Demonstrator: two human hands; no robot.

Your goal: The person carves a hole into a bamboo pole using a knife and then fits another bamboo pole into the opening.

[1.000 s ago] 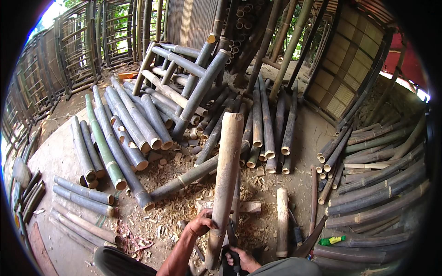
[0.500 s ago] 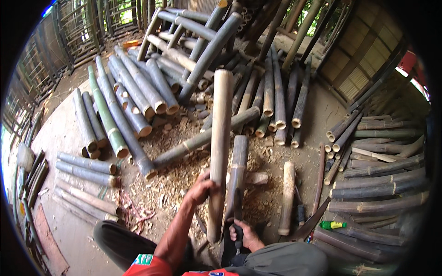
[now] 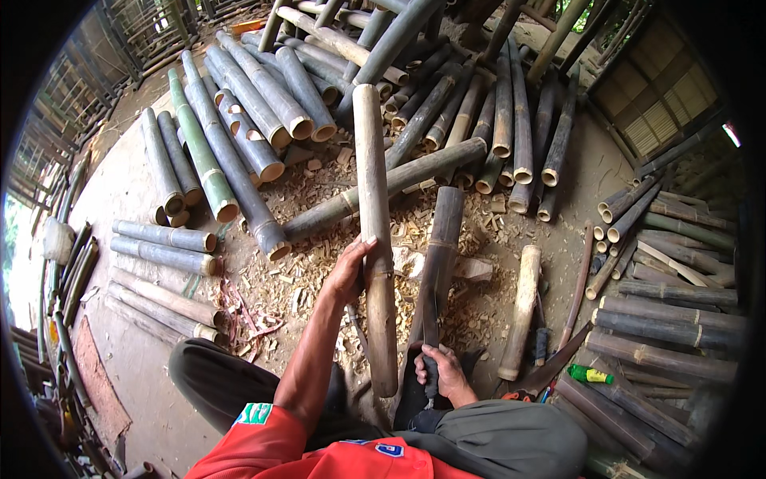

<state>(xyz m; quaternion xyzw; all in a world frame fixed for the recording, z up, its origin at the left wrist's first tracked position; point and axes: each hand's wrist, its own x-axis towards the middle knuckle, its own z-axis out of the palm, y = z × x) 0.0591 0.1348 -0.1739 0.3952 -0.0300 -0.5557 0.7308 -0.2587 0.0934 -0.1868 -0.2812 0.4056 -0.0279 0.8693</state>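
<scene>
The pale bamboo pole (image 3: pixel 375 184) is held up in front of the seated person, near vertical with its top leaning slightly left, above ground littered with wood shavings (image 3: pixel 315 279); whether its lower end touches anything cannot be told. The left hand (image 3: pixel 349 267) is closed about the pole's left side near mid-length, thumb in view, remaining fingers partly hidden. The right hand (image 3: pixel 444 370) is clamped on the handle of a black-handled blade (image 3: pixel 432 375), which points away from the person along a dark bamboo pole (image 3: pixel 447 219); contact between the two is not certain. Blade and pale pole stand apart. The step in hand is judged to be positioning or checking the pole between cuts, no cutting being evident. Any further stroke would, in this assessment, call for a firm left grip, a steady lower end and the left fingers clear of the edge. Just beyond the pole, a wooden block (image 3: pixel 476 269) lies among the shavings, and a long bamboo pole (image 3: pixel 343 206) lies slantwise across the ground. To the right rest a short pale bamboo length (image 3: pixel 521 315), a green bottle (image 3: pixel 590 374) and, toward the ground's right edge, stacked bamboo poles (image 3: pixel 666 331). A green bamboo pole (image 3: pixel 201 152) lies with grey ones at the far left.
</scene>
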